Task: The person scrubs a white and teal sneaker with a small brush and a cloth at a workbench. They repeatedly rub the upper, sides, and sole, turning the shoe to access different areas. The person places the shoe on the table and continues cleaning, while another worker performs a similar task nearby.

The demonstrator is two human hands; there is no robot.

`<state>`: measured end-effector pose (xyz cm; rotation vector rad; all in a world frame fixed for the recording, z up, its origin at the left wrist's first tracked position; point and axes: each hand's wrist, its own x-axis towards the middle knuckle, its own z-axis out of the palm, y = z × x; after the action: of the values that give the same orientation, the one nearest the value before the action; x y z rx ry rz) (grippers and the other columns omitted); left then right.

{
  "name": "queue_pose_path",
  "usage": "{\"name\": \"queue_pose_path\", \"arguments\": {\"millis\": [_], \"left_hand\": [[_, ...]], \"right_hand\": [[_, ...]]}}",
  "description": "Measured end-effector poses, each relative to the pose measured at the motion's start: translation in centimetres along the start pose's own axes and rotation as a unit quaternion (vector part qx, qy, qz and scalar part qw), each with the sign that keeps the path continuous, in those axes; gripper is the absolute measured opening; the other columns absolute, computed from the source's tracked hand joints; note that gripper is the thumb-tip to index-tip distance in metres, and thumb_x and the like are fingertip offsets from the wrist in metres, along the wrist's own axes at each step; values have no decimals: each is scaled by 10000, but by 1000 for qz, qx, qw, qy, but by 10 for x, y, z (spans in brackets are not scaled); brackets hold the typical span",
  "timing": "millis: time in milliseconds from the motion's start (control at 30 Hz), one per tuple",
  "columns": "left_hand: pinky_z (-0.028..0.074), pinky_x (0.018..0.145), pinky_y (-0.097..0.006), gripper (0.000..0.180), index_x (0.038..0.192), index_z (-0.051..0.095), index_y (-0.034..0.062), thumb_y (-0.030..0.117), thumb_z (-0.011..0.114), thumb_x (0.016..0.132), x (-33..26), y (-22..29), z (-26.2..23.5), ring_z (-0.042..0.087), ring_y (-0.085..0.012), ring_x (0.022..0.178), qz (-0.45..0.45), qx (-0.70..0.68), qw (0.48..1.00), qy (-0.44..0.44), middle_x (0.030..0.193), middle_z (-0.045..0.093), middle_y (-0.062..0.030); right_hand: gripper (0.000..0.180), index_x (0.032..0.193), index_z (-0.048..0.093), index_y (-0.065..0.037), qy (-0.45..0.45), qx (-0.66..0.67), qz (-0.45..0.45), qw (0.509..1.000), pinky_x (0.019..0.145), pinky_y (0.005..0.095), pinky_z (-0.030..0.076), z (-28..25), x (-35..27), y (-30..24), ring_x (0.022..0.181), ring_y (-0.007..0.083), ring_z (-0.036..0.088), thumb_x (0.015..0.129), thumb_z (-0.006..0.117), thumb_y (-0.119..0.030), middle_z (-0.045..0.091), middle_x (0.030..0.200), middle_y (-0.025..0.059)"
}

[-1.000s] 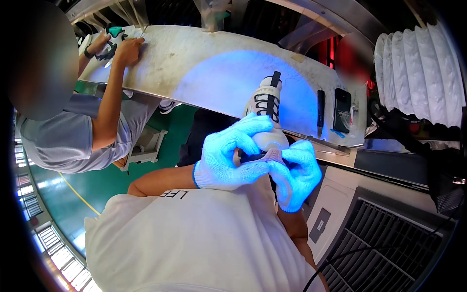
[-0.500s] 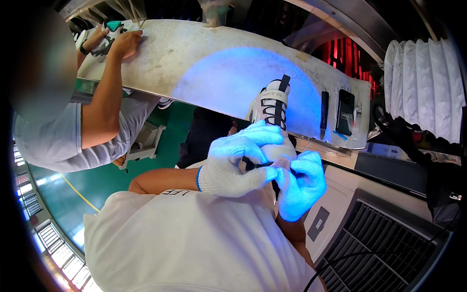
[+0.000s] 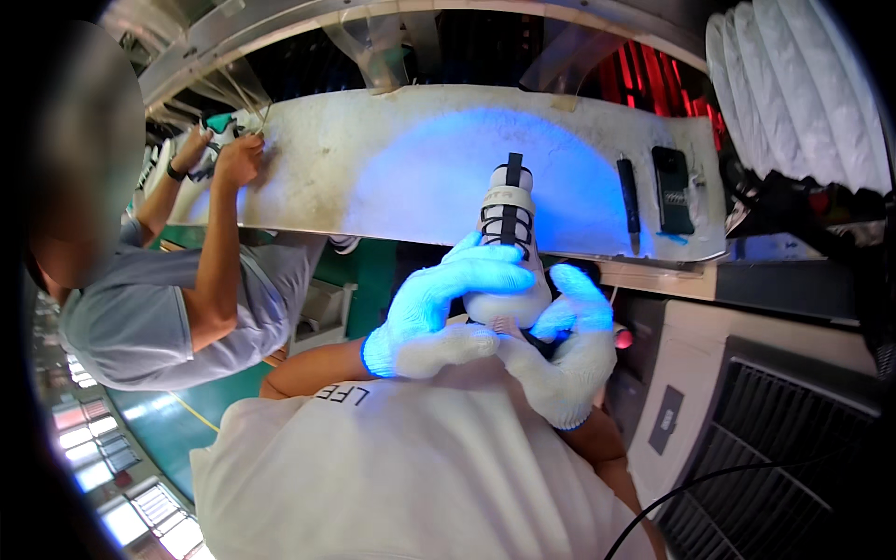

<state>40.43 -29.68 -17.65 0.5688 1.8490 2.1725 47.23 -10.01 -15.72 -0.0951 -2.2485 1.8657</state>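
Observation:
A white sneaker (image 3: 505, 305) with black straps across its front is held up before my chest, toe towards me. My left hand (image 3: 439, 301), in a white knit glove lit blue, wraps the shoe's left side, its fingers along the upper and the thumb by the toe. On the other side my gloved right hand (image 3: 571, 350) cups the toe end, its thumb against the front edge of the sole. The shoe's underside and some fingertips are hidden.
Beyond the shoe runs a pale worktable (image 3: 308, 177) under a blue light patch. A black pen-like tool (image 3: 629, 201) and a dark phone (image 3: 671, 187) lie at its right. At left a co-worker (image 3: 149, 308) handles another shoe. A white ribbed duct (image 3: 793, 93) hangs at right.
My view has tilted, so the table sits lower in it. The shoe now points straighter away from me. My right hand has changed from a pinch at the toe to a wider hold.

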Motion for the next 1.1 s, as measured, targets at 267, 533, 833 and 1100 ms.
{"name": "queue_pose_path", "arguments": {"millis": [267, 533, 833, 1100], "left_hand": [[426, 1255, -522, 356, 1170, 813, 4, 226, 870, 898, -2, -8, -11, 574, -351, 1475, -21, -3, 999, -28, 1402, 728, -205], [459, 1241, -519, 597, 1242, 795, -8, 303, 1030, 790, 8, 2, -21, 623, -334, 1421, -12, 31, 998, -58, 1407, 734, -190], [518, 1153, -503, 516, 1182, 801, -8, 241, 1029, 792, 27, 11, -32, 690, -327, 1281, -32, 41, 997, -61, 1259, 788, -169], [517, 1149, -514, 511, 1150, 806, -6, 222, 1036, 754, 46, 12, -50, 707, -337, 1248, -43, 47, 995, -74, 1235, 799, -189]], "right_hand": [[849, 1546, 555, 65, -66, -11, -2, 998, 745, 272, 543, 14, 3, -8, 748, 67, 554, 841, 996, -108, 588, 809, -19], [832, 1545, 595, -21, -5, -8, -90, 996, 690, 418, 597, 17, 12, 6, 762, 271, 676, 882, 986, -338, 665, 877, 86], [711, 1307, 705, -32, 39, -5, -197, 980, 656, 369, 606, 19, 40, 20, 686, 173, 637, 773, 1069, -330, 685, 868, 72], [610, 1193, 696, -91, -13, 4, -157, 988, 746, 445, 618, 21, 63, 21, 875, 328, 765, 749, 1058, -300, 753, 1001, 105]]}}
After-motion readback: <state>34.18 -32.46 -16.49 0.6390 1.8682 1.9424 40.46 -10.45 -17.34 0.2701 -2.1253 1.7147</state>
